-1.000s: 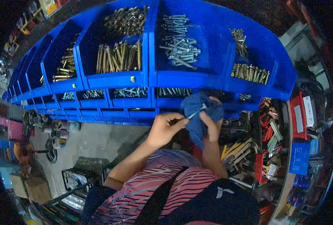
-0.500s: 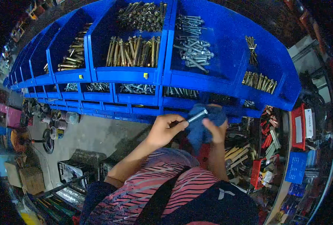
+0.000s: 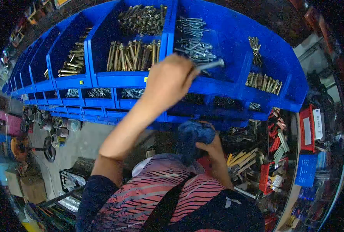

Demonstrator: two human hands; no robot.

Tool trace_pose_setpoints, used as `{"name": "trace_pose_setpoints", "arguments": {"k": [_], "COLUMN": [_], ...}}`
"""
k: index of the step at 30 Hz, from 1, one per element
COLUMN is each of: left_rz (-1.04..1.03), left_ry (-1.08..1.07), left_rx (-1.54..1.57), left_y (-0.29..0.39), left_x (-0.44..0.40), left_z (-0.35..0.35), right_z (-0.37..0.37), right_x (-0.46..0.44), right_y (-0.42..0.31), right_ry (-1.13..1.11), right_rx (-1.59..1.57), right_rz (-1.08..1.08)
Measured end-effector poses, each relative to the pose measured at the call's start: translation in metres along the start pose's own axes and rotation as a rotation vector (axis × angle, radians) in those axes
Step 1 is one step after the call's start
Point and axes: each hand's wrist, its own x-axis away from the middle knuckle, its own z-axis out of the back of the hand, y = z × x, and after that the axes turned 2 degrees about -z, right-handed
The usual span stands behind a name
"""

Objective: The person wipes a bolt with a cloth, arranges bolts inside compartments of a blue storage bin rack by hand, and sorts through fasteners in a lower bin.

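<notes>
My left hand [image 3: 169, 79] is raised in front of the upper blue bins, its fingers closed around one end of a silver bolt [image 3: 213, 65]. The bolt's head points right and stands out over a bin with a pile of similar silver bolts [image 3: 195, 47]. Lower down, close to my body, my right hand [image 3: 210, 147] grips a bunched dark blue cloth [image 3: 189, 136]. Part of that hand is hidden behind the cloth.
Left of the silver bolts, a bin holds brass-coloured anchor bolts [image 3: 131, 56]; more stand at the right [image 3: 264, 82]. Lower rows of blue bins [image 3: 102, 103] run beneath. Red baskets [image 3: 306, 129] and wooden-handled tools [image 3: 243, 158] are on the right, a black crate [image 3: 77, 174] at lower left.
My left hand has carried the bolt up and away from the cloth to the upper bin. My right hand and the cloth have shifted slightly down and left.
</notes>
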Motion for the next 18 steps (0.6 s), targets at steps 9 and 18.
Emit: {"name": "trace_pose_setpoints", "arguments": {"k": [9, 18], "left_rz": [0.032, 0.164], "left_ry": [-0.321, -0.501], "left_rx": [-0.297, -0.248], "left_y": [-0.022, -0.036], "left_x": [-0.054, -0.055], "left_z": [-0.067, -0.082], "right_z": [0.065, 0.071], "right_x": [0.031, 0.038], "right_y": [-0.001, 0.010], "right_ry": [0.292, 0.319], "right_rx": [0.046, -0.058], "right_rz": [0.036, -0.014]}}
